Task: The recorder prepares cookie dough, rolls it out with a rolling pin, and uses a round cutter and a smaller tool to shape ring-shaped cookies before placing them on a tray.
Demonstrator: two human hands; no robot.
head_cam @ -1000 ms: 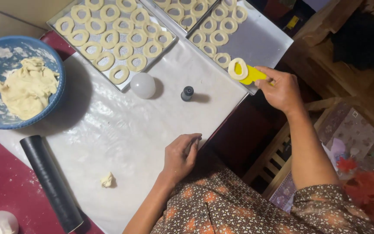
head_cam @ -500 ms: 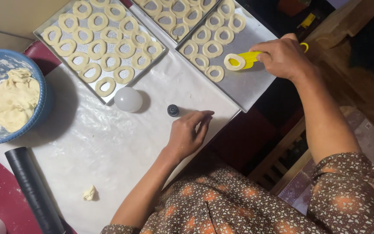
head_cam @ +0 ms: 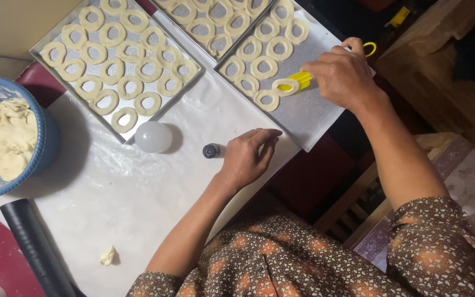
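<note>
The right hand (head_cam: 343, 74) grasps a yellow spatula (head_cam: 302, 78) by its handle and carries a ring of raw dough (head_cam: 285, 86) on the blade, low over the right-hand baking tray (head_cam: 314, 118), just beside the last ring in that tray's nearest row. The step in hand looks like laying a cut ring down in the next free spot; the move ahead calls, I judge, for tilting the blade and sliding it out from under the soft ring without stretching it or nudging its neighbour. The spatula's long axis runs from upper right, where the handle loop sticks out past the fingers, down to lower left, so the blade points toward the left side of the tray. The left hand (head_cam: 247, 157) holds nothing; its fingers rest curled on the white sheet covering the desk (head_cam: 138, 203), next to a small dark cap (head_cam: 211, 150) and a round white cutter (head_cam: 153, 137).
</note>
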